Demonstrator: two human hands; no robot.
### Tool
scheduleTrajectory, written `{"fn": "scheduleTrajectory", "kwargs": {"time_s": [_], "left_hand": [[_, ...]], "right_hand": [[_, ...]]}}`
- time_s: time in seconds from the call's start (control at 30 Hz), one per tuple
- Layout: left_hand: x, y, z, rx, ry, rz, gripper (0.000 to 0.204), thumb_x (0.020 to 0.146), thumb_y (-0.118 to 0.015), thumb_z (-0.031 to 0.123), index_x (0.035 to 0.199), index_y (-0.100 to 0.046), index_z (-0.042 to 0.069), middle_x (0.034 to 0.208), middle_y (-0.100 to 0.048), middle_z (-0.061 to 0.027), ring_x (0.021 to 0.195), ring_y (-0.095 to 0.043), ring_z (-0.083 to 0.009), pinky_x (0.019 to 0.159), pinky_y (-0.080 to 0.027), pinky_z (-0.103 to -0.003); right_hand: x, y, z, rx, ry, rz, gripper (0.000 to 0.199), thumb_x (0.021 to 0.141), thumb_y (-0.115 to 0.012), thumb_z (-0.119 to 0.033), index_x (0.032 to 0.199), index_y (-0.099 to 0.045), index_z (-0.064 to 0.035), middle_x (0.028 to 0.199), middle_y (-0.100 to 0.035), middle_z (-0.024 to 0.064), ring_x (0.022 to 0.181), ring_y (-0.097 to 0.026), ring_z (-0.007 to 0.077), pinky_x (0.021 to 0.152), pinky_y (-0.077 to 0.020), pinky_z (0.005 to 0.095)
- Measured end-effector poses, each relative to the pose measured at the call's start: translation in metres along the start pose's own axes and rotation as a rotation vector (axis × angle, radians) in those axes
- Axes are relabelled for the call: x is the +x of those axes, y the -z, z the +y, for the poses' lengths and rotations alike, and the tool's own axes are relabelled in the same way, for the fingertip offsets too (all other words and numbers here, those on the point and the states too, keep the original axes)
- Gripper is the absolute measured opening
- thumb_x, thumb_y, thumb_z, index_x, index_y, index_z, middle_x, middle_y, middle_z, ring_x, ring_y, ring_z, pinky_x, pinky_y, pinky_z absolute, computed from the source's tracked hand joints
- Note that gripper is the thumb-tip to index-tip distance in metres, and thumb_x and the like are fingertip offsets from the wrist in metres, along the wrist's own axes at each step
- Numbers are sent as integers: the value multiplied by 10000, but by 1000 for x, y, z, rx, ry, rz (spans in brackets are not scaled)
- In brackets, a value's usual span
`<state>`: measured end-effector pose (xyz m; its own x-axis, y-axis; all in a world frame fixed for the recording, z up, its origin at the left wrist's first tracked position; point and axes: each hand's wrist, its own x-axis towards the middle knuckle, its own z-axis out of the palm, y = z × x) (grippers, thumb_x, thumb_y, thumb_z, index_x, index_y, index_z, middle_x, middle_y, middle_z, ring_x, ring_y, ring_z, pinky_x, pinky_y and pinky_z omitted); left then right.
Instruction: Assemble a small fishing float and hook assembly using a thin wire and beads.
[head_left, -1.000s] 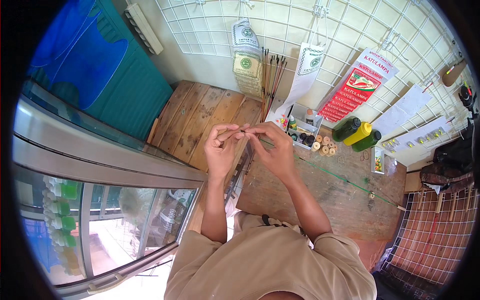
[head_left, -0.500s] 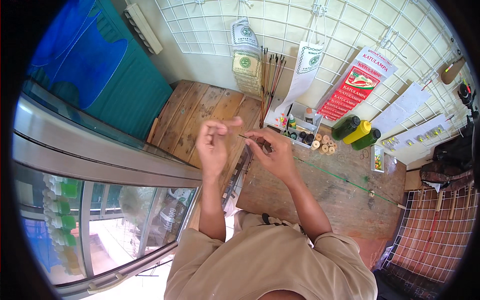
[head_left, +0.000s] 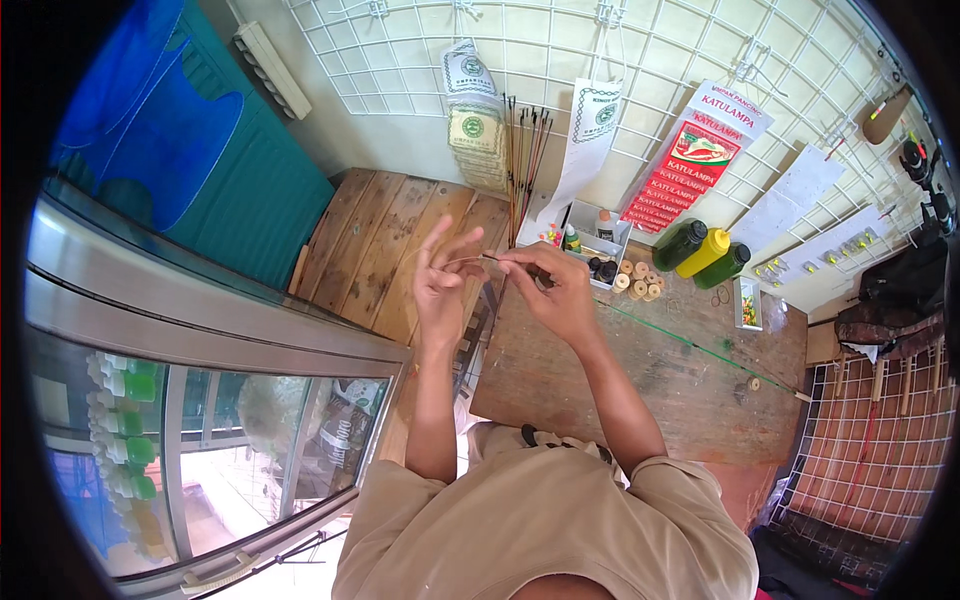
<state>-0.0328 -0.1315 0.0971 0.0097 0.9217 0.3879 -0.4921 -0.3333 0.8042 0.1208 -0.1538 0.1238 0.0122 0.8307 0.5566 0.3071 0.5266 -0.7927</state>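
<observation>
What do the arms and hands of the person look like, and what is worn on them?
Both forearms are bare from the elbow down. The left hand and right hand wear no gloves; no ring, watch or bracelet shows. Short, loose sleeves of a plain tan shirt end near the elbows. No markings are visible on the sleeves.

a small shop stall with a workbench. a white wire grid panel point(head_left: 620, 60) on the wall carries hung packets, a red printed bag point(head_left: 690, 160) and small carded items. below it a worn wooden worktop point(head_left: 640, 370) holds a tray of small bottles point(head_left: 590, 240), wooden spools point(head_left: 638, 280) and three green and yellow bottles point(head_left: 708, 252). a glass display counter point(head_left: 200, 400) stands at the left.
</observation>
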Motion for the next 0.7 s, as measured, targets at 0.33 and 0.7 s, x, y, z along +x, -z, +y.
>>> {"fn": "scheduleTrajectory", "kwargs": {"time_s": [0.33, 0.7], "left_hand": [[-4, -1, -9, 180, -69, 117, 185, 908, -621, 130, 994, -650, -32, 984, -675, -133, 811, -630, -153, 682, -495, -264], [-9, -4, -5, 413, -242, 41, 92, 862, -620, -27, 942, -656, -56, 910, -678, -144, 789, -646, -179, 674, -529, -271]], "right_hand": [[-6, -1, 3, -36, -35, -56, 109, 804, -693, -28, 912, -691, -13, 818, -679, 75, 668, -605, 127, 557, -444, 246], [-11, 4, -7, -66, -3, -71, 185, 800, -704, -74, 979, -680, -32, 882, -670, 93, 721, -615, 168, 587, -461, 270]]}}
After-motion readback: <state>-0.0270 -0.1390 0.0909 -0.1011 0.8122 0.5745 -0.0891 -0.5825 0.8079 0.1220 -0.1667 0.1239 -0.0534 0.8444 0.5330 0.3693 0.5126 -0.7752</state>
